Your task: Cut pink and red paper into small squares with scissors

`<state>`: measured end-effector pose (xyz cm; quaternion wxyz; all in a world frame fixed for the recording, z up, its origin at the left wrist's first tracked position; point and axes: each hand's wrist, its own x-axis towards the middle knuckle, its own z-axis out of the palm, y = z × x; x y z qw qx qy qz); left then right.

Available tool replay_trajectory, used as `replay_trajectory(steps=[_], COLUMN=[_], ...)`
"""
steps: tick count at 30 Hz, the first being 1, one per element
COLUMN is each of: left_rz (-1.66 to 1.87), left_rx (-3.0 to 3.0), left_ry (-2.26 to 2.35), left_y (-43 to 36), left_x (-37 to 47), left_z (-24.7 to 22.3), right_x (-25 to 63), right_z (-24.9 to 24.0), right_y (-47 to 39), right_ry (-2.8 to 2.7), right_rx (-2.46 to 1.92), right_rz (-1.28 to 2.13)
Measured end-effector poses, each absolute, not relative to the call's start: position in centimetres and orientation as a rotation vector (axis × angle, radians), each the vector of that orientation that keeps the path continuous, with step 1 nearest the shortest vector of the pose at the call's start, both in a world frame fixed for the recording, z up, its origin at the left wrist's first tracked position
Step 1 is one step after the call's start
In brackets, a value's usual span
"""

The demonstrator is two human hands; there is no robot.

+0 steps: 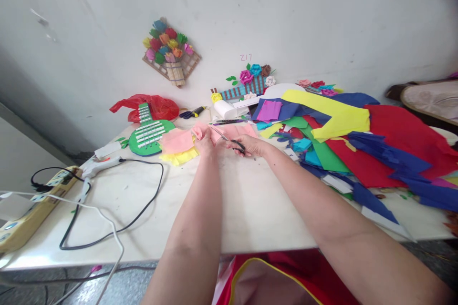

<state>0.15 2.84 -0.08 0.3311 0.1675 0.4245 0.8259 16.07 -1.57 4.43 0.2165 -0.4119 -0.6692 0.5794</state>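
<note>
My left hand (204,142) pinches a gathered piece of pink crepe paper (201,129) above the middle of the table. In my right hand (250,145) is a pair of scissors (237,146) with black handles, its blades pointing left at the pink paper. Whether the blades are cutting through it, I cannot tell. More pink paper (178,141) spreads to the left, over a yellow crepe sheet (180,157). Left of these lies a green guitar-shaped craft (147,138) with white strips.
A glue gun (102,166) and its looping black cable lie at left beside a power strip (53,205). Coloured paper scraps (343,147) pile up at right. Pliers (193,113), pens (229,121) and a white paper roll (225,109) lie toward the wall.
</note>
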Motion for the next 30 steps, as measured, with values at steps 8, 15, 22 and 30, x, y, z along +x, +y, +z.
replay_trajectory(steps=[8,15,22,30], left_rz=[2.165,2.17,2.146,2.167], left_rx=[0.44,0.429,0.509,0.51], left_ry=[1.131,1.094,1.131,1.058], left_y=[2.78,2.81,3.01,2.78], left_x=[0.16,0.24,0.2,0.32], left_z=[-0.09,-0.12,-0.44,-0.28], right_x=[16.09,16.16,16.13,15.86], right_z=[4.59,4.26,4.16,4.15], right_y=[-1.89,-1.59,-1.52,-1.54], right_ry=[-1.87,-1.795,-1.766,-1.761], right_rx=[-1.164,-1.13,-1.121,-1.116], right_rz=[1.603,1.678,1.688,1.672])
